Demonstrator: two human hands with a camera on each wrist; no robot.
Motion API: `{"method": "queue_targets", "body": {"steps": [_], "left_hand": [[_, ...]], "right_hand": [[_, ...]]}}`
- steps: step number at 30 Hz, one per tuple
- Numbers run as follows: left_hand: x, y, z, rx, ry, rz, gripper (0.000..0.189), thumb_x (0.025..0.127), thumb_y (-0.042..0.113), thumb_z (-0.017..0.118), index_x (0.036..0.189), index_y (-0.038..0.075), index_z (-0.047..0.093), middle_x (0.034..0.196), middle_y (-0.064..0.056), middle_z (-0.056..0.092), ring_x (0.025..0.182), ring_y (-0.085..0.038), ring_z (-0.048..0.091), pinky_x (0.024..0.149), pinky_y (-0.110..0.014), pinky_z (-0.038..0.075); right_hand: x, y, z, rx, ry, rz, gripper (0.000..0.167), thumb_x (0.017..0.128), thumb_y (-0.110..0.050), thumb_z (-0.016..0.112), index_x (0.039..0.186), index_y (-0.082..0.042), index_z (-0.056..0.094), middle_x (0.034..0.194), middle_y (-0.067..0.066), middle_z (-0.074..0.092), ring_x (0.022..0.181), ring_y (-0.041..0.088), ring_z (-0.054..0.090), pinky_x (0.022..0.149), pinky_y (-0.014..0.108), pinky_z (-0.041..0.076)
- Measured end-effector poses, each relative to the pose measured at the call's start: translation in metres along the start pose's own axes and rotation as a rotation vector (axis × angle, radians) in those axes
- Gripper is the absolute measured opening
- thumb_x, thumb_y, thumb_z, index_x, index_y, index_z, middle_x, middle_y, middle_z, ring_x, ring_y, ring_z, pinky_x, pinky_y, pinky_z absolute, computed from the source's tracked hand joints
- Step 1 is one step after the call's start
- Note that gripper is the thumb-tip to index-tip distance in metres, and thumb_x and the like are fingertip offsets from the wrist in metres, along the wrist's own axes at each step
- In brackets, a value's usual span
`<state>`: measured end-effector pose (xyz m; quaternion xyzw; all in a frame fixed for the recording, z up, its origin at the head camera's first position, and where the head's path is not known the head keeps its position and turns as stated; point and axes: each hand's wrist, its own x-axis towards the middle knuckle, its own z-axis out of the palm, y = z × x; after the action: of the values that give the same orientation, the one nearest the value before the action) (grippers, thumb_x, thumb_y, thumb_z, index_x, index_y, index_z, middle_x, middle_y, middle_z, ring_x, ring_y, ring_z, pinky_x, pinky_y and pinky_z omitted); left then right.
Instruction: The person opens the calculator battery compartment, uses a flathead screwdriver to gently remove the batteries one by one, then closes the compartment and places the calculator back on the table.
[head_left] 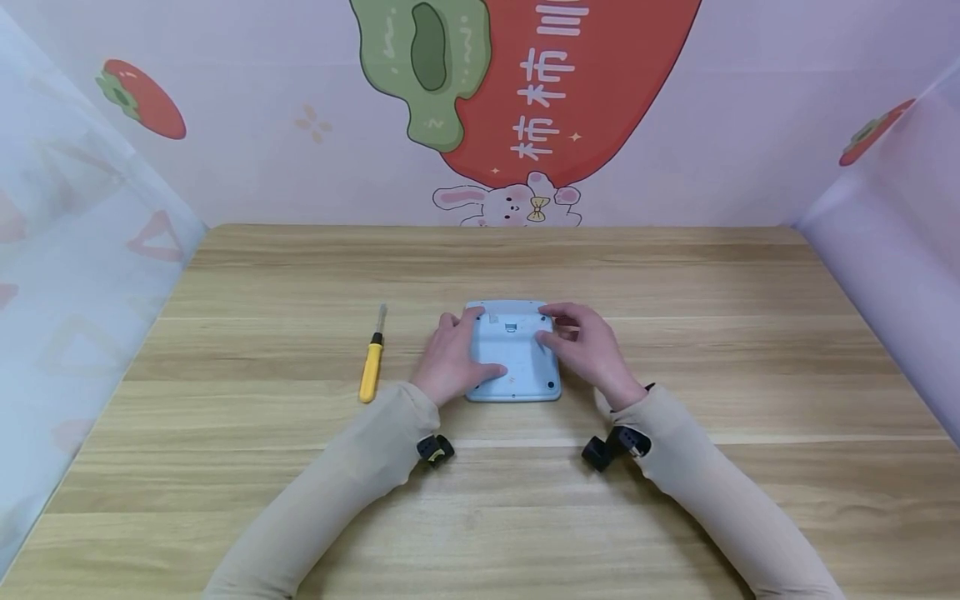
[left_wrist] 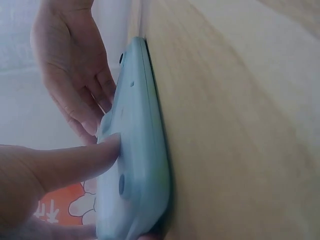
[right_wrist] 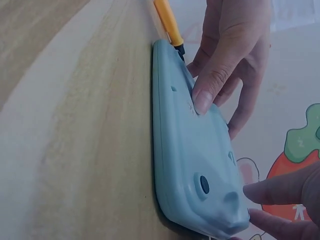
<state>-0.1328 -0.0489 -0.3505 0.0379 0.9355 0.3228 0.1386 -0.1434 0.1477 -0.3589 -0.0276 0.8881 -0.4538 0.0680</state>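
Observation:
A light blue calculator lies back side up on the wooden table, showing dark round feet and a small battery cover. My left hand holds its left side, the thumb flat on the back and a finger up at the top left corner. At the upper right, my right hand grips the edge, with the index finger at the corner and the thumb lower on the back. The right wrist view shows the right fingertips at the thicker end.
A screwdriver with a yellow handle lies left of the calculator, its tip pointing away. The wooden table ends at a printed cloth backdrop, with more cloth along both sides.

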Motion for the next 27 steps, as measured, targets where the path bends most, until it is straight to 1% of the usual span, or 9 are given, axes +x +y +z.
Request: {"method": "queue_targets", "body": {"steps": [7, 11, 19, 23, 27], "left_hand": [[0.001, 0.000, 0.001, -0.006, -0.002, 0.000, 0.086, 0.079, 0.030, 0.079, 0.149, 0.014, 0.031, 0.125, -0.018, 0.042, 0.101, -0.028, 0.046, 0.083, -0.037, 0.044], [0.001, 0.000, 0.001, -0.011, -0.001, -0.001, 0.086, 0.079, 0.029, 0.080, 0.149, 0.014, 0.031, 0.125, -0.018, 0.042, 0.102, -0.028, 0.046, 0.084, -0.037, 0.044], [0.001, 0.001, 0.001, -0.015, 0.001, 0.000, 0.087, 0.078, 0.029, 0.080, 0.148, 0.014, 0.031, 0.125, -0.018, 0.042, 0.101, -0.028, 0.047, 0.083, -0.037, 0.045], [0.000, 0.001, 0.000, -0.017, -0.001, -0.003, 0.087, 0.078, 0.028, 0.080, 0.148, 0.014, 0.031, 0.126, -0.018, 0.042, 0.103, -0.029, 0.047, 0.085, -0.038, 0.045], [0.000, 0.001, 0.000, -0.017, -0.001, -0.002, 0.087, 0.078, 0.028, 0.080, 0.148, 0.014, 0.031, 0.127, -0.019, 0.042, 0.103, -0.029, 0.047, 0.086, -0.038, 0.045]], "right_hand": [[0.000, -0.004, 0.002, -0.040, 0.013, -0.066, 0.034, 0.091, -0.015, 0.064, 0.124, -0.004, 0.062, 0.136, 0.019, 0.049, 0.125, 0.037, 0.050, 0.100, 0.046, 0.045], [0.001, -0.006, 0.004, -0.083, 0.022, -0.094, 0.032, 0.091, -0.016, 0.065, 0.121, -0.005, 0.065, 0.136, 0.018, 0.051, 0.125, 0.038, 0.050, 0.101, 0.048, 0.044], [0.003, -0.007, 0.005, -0.139, 0.024, -0.157, 0.029, 0.091, -0.017, 0.065, 0.118, -0.007, 0.067, 0.135, 0.016, 0.055, 0.129, 0.034, 0.047, 0.104, 0.051, 0.039], [0.004, -0.009, 0.007, -0.173, 0.036, -0.190, 0.027, 0.091, -0.017, 0.066, 0.115, -0.007, 0.069, 0.131, 0.015, 0.059, 0.127, 0.033, 0.050, 0.104, 0.051, 0.040], [0.004, -0.012, 0.010, -0.220, 0.055, -0.226, 0.026, 0.090, -0.017, 0.067, 0.114, -0.006, 0.070, 0.126, 0.016, 0.063, 0.122, 0.032, 0.055, 0.102, 0.048, 0.042]]}}
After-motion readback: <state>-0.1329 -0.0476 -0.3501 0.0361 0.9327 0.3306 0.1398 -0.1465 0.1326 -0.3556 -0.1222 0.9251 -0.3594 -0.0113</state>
